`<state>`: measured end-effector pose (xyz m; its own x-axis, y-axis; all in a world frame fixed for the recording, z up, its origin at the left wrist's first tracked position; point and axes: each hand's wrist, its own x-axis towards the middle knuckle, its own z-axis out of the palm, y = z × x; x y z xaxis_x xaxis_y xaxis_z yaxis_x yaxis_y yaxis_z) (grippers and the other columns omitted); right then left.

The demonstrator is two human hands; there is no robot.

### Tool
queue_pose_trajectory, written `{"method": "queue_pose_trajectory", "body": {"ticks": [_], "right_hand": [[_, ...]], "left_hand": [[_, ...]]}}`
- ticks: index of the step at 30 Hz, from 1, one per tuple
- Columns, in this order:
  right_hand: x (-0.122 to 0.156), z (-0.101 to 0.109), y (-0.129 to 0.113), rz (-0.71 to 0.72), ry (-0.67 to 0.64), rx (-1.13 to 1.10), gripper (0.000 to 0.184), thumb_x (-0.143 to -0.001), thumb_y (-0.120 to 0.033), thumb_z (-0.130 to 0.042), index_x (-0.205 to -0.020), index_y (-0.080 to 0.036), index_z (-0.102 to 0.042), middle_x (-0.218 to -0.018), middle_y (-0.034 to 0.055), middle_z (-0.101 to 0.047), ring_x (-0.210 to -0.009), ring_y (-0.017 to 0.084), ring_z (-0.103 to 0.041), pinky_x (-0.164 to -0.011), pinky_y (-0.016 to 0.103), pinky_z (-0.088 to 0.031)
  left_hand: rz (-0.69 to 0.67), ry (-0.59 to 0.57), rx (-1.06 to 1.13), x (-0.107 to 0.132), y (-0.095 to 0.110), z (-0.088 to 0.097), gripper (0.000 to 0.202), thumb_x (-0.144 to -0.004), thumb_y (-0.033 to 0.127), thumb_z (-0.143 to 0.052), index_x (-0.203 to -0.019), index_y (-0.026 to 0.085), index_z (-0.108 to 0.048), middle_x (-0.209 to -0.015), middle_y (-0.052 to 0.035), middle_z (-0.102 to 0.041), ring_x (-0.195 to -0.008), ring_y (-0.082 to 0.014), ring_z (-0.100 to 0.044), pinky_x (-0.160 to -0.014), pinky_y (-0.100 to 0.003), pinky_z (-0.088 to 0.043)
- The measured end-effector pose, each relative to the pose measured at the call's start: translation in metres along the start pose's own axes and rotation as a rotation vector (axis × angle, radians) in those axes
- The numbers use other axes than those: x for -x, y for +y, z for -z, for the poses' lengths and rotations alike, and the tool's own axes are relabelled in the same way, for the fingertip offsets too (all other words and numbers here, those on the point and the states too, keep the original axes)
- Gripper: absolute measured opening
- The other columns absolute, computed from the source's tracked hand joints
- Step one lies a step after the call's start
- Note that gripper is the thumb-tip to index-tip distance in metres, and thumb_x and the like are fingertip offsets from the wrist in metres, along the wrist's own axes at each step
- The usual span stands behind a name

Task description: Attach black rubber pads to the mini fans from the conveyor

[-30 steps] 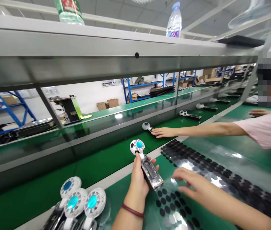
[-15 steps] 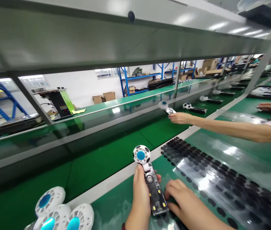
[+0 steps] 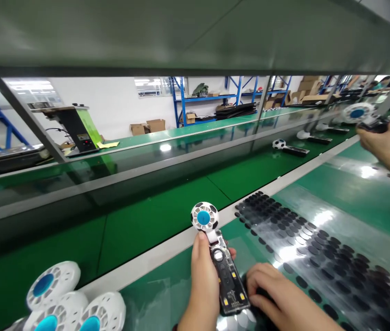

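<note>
Head camera looked along a green assembly line. At far left, a cluster of white round fan heads with turquoise centres [image 3: 53, 285] lay at the bottom edge on a green conveyor belt [image 3: 160, 216]. Past the belt, on a farther line, stood a black-and-lime-green bench machine [image 3: 77, 128], with brown cardboard boxes [image 3: 146, 125] and blue steel shelving [image 3: 183, 105] against the white wall behind.

Near the middle, the person's left hand [image 3: 203, 287] was closed firmly around a handheld fan with a clear plastic handle and a black-and-white football-patterned head [image 3: 228, 276], which stood tilted up above the fist, just past the grey belt rail, over a green mat. The right hand [image 3: 284, 299] lay curled just beside the handle's lower end, at the edge of a clear film sheet of round black pads [image 3: 319, 248]; whether it pinched anything, I could not tell.

Farther along the belt sat another football-patterned fan [image 3: 286, 147] and a pale-headed fan [image 3: 314, 138]. At far right, a co-worker's hand [image 3: 379, 140] gripped a white fan with a blue centre [image 3: 357, 112].
</note>
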<state>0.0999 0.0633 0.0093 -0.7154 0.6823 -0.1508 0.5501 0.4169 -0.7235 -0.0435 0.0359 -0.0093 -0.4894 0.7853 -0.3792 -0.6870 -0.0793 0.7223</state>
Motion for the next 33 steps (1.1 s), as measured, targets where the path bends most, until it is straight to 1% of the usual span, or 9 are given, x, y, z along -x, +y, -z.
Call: {"method": "queue_pose_trajectory", "body": {"ticks": [2, 4, 7, 9, 12, 15, 19, 29, 33], "right_hand": [[0.000, 0.013, -0.005, -0.031, 0.043, -0.039, 0.010, -0.078, -0.025, -0.044, -0.068, -0.024, -0.046, -0.081, 0.0028, -0.057, -0.081, 0.020, -0.053, -0.075, 0.029, -0.042], [-0.005, 0.022, -0.014, -0.074, 0.080, -0.125, 0.011, -0.077, -0.030, -0.043, -0.067, -0.024, -0.045, -0.087, 0.0030, -0.057, -0.088, 0.021, -0.053, -0.079, 0.030, -0.042], [-0.019, 0.025, -0.030, -0.131, 0.086, -0.258, 0.013, -0.074, -0.032, -0.047, -0.064, -0.023, -0.047, -0.118, 0.0029, -0.049, -0.116, 0.022, -0.042, -0.098, 0.034, -0.032], [-0.029, 0.023, -0.040, -0.132, 0.087, -0.285, 0.013, -0.076, -0.030, -0.047, -0.065, -0.022, -0.050, -0.131, 0.0019, -0.040, -0.125, 0.022, -0.033, -0.103, 0.036, -0.026], [-0.036, 0.019, -0.050, -0.073, 0.085, -0.266, 0.013, -0.079, -0.023, -0.045, -0.066, -0.022, -0.049, -0.126, 0.0027, -0.044, -0.118, 0.020, -0.041, -0.098, 0.034, -0.032], [-0.036, 0.019, -0.052, -0.042, 0.074, -0.235, 0.014, -0.079, -0.018, -0.044, -0.065, -0.022, -0.046, -0.120, 0.0018, -0.047, -0.107, 0.018, -0.048, -0.090, 0.029, -0.037], [-0.033, 0.019, -0.049, -0.043, 0.076, -0.240, 0.015, -0.079, -0.015, -0.044, -0.065, -0.021, -0.045, -0.118, 0.0000, -0.046, -0.103, 0.016, -0.049, -0.087, 0.027, -0.038], [-0.034, 0.013, -0.046, -0.051, 0.078, -0.238, 0.018, -0.077, -0.009, -0.043, -0.064, -0.021, -0.044, -0.118, -0.0011, -0.045, -0.091, 0.013, -0.054, -0.079, 0.024, -0.042], [-0.034, 0.012, -0.045, -0.044, 0.088, -0.247, 0.018, -0.078, -0.009, -0.043, -0.065, -0.021, -0.043, -0.119, -0.0016, -0.045, -0.096, 0.013, -0.053, -0.083, 0.025, -0.041]], "left_hand": [[0.024, -0.007, -0.025, 0.001, 0.001, 0.001, 0.036, -0.078, 0.052, -0.051, -0.086, 0.017, -0.056, -0.069, -0.0061, -0.067, -0.062, -0.0192, -0.065, -0.067, -0.035, -0.051], [0.034, -0.023, -0.082, 0.003, 0.003, 0.002, 0.037, -0.076, 0.054, -0.052, -0.088, 0.020, -0.056, -0.072, -0.0059, -0.068, -0.068, -0.0205, -0.066, -0.066, -0.032, -0.050], [-0.034, -0.029, -0.206, 0.004, 0.005, 0.003, 0.039, -0.072, 0.055, -0.057, -0.089, 0.019, -0.060, -0.079, -0.0075, -0.068, -0.077, -0.0227, -0.065, -0.068, -0.030, -0.049], [-0.105, -0.024, -0.276, 0.005, 0.006, 0.004, 0.040, -0.071, 0.052, -0.059, -0.091, 0.017, -0.063, -0.089, -0.0090, -0.068, -0.087, -0.0245, -0.062, -0.074, -0.030, -0.046], [-0.126, -0.042, -0.344, 0.007, 0.008, 0.003, 0.042, -0.076, 0.050, -0.055, -0.099, 0.016, -0.062, -0.101, -0.0095, -0.066, -0.099, -0.0262, -0.057, -0.084, -0.031, -0.041], [-0.087, -0.057, -0.391, 0.008, 0.009, 0.003, 0.043, -0.080, 0.051, -0.048, -0.104, 0.017, -0.058, -0.105, -0.0089, -0.064, -0.103, -0.0266, -0.055, -0.087, -0.033, -0.039], [-0.057, -0.077, -0.423, 0.010, 0.011, 0.002, 0.041, -0.083, 0.050, -0.042, -0.105, 0.020, -0.056, -0.103, -0.0064, -0.064, -0.102, -0.0251, -0.055, -0.087, -0.033, -0.038], [-0.105, -0.008, -0.422, 0.008, 0.008, 0.000, 0.044, -0.078, 0.053, -0.048, -0.101, 0.018, -0.061, -0.095, -0.0075, -0.066, -0.093, -0.0254, -0.057, -0.083, -0.033, -0.040], [-0.094, 0.025, -0.399, 0.009, 0.009, -0.001, 0.044, -0.076, 0.051, -0.052, -0.100, 0.017, -0.062, -0.097, -0.0086, -0.067, -0.097, -0.0262, -0.058, -0.084, -0.032, -0.041]]}}
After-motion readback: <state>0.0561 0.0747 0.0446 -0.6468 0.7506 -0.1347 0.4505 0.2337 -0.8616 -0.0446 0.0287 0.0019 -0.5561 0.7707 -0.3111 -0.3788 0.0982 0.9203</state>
